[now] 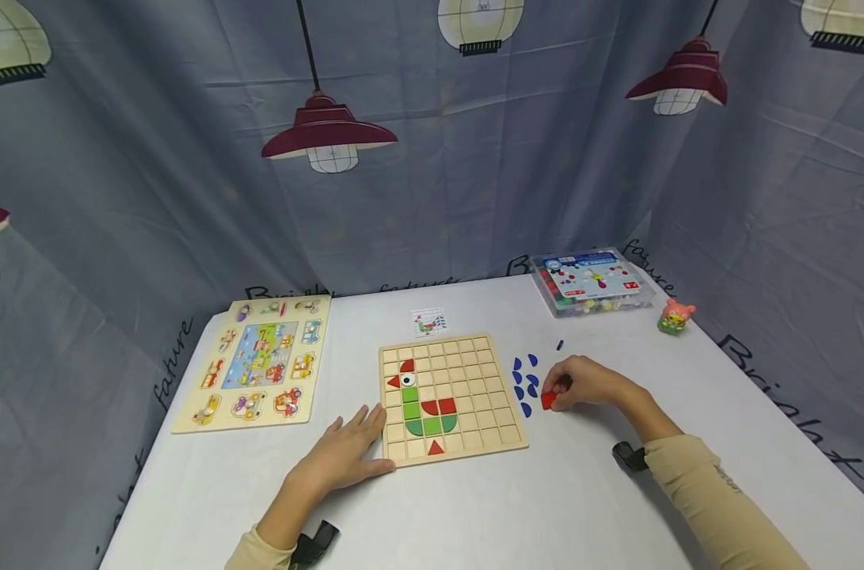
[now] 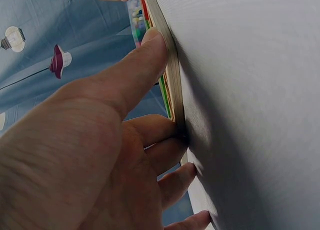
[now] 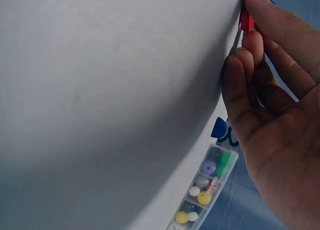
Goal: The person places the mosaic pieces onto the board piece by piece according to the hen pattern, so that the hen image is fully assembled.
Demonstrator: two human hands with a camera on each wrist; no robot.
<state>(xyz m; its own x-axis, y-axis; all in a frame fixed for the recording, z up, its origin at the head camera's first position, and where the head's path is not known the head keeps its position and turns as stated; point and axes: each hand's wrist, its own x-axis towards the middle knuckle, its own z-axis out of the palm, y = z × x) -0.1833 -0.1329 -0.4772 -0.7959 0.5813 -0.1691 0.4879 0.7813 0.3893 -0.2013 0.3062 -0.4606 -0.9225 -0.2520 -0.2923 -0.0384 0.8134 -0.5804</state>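
My right hand [image 1: 581,381] is at the right of the wooden grid board [image 1: 480,393], pinching a red block [image 1: 548,401] between thumb and fingers low over the table. The right wrist view shows the red block [image 3: 247,20] at the fingertips. Several blue rounded pieces [image 1: 527,409] lie between that hand and the board. Spread along the board's near left corner, my left hand [image 1: 342,453] touches its edge with thumb and fingers. On the grid, red and green pieces [image 1: 432,426] and a white eye piece [image 1: 408,379] form a bird-like figure.
A small picture card [image 1: 428,322] lies behind the board. To the left is a wooden vehicle puzzle [image 1: 189,413]. A clear box of coloured parts [image 1: 594,283] and a small pink-and-green figurine [image 1: 675,315] stand at the back right. One narrow dark-blue piece [image 1: 560,345] lies beyond my right hand.
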